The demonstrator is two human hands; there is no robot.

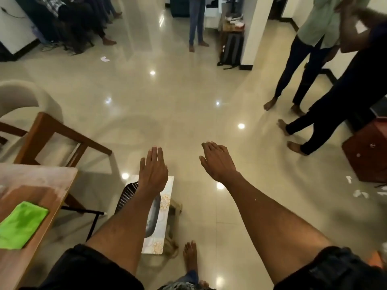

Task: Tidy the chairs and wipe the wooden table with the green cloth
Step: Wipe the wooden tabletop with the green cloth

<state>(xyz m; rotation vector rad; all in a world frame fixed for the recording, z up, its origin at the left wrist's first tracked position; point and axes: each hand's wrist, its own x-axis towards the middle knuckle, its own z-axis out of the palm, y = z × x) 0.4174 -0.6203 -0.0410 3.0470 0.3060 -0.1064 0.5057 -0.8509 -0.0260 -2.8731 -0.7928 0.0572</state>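
A: What are the two hands doing at this moment?

B: Both are stretched out over the floor and hold nothing. The left hand [154,170] has straight fingers pressed together, palm down. The right hand [217,161] is relaxed, the fingers a little spread.

A: And where is the green cloth?

B: The green cloth [19,225] lies folded, a soft rectangle, on the wooden table [41,185] at the lower left, well apart from both hands. The table top is flat brown wood with a pale, dusty-looking patch near its far corner.

A: Which chairs do you see?

B: Beyond the table corner stands a wooden chair [52,137] with angular brown legs and a rounded cream back. Under the left forearm there is a low stool [162,216] with a long pale top printed with flower patterns; a dark mesh piece [126,194] shows just beside it.

A: What about the surroundings?

B: The floor [178,101] is glossy beige tile with bright lamp reflections. Some barefoot people [310,65] stand at the right and at the far end. A grey backpack [231,50] leans on a white pillar, a reddish-brown cabinet [366,155] sits at the right edge, and small white scraps [360,193] lie on the tiles near it
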